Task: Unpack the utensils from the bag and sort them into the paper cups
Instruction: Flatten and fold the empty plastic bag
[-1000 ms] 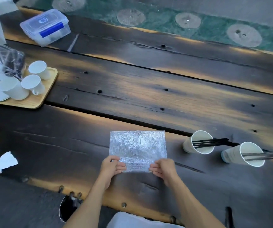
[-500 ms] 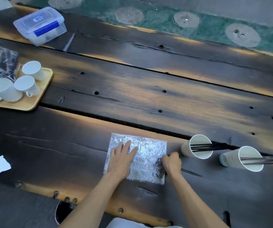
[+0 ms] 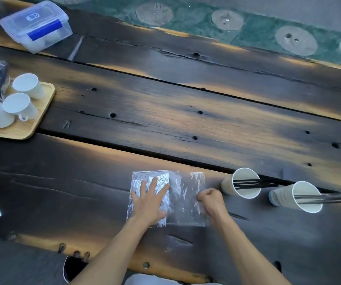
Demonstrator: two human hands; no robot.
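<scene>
Bag unlabelled, flat under both hands.

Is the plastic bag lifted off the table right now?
No, the plastic bag lies flat on the table, pressed by the left hand.

A clear plastic bag is pressed flat on the dark wooden table by the left hand; its right edge is pinched by the right hand, left of two paper cups holding black utensils.

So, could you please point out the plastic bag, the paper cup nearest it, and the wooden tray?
plastic bag [image 3: 186, 194]: head view, bare clear middle.
paper cup [image 3: 228, 185]: head view, outer side wall.
wooden tray [image 3: 40, 115]: head view, bare right part.
</scene>
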